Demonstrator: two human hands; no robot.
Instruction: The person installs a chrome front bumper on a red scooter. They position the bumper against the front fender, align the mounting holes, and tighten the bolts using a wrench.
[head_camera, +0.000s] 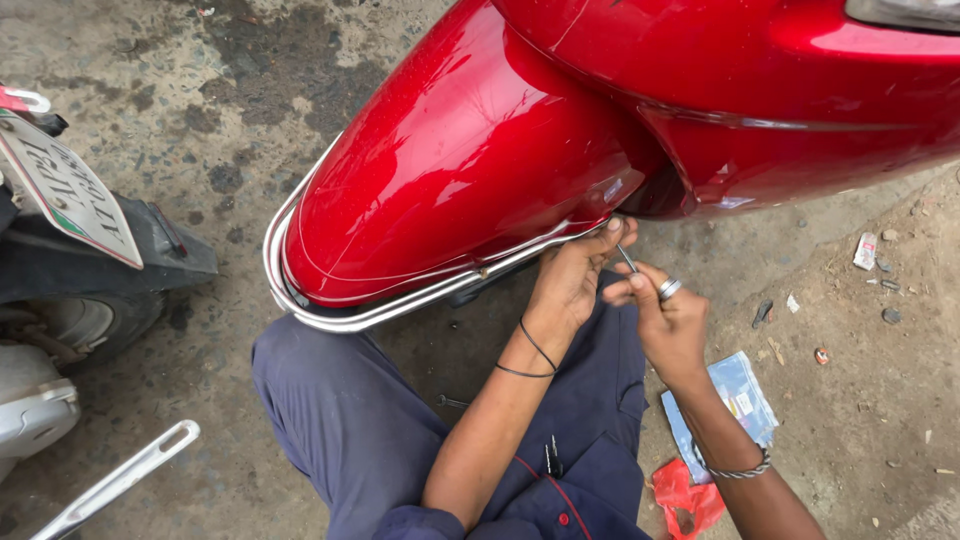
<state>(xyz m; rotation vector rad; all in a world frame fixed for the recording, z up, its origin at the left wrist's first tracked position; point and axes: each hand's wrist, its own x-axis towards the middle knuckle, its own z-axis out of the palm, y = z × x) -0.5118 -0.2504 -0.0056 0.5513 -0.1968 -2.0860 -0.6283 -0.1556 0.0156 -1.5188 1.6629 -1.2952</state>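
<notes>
A red scooter front mudguard (450, 170) fills the upper middle, ringed by a chrome guard rail (350, 315). My left hand (572, 280) reaches up under the mudguard's right edge, fingertips touching the rail's end. My right hand (665, 320), wearing a ring, pinches a thin metal tool (627, 258) whose tip points at the same spot under the mudguard. Two black bands circle my left wrist, a chain bracelet my right. My knees in dark blue trousers (340, 410) are below.
The rear of another scooter (70, 250) with a number plate stands at the left edge. A loose chrome bar (120, 480) lies at bottom left. A clear plastic packet (735, 400) and a red wrapper (685, 500) lie on the stained concrete at right, with small litter.
</notes>
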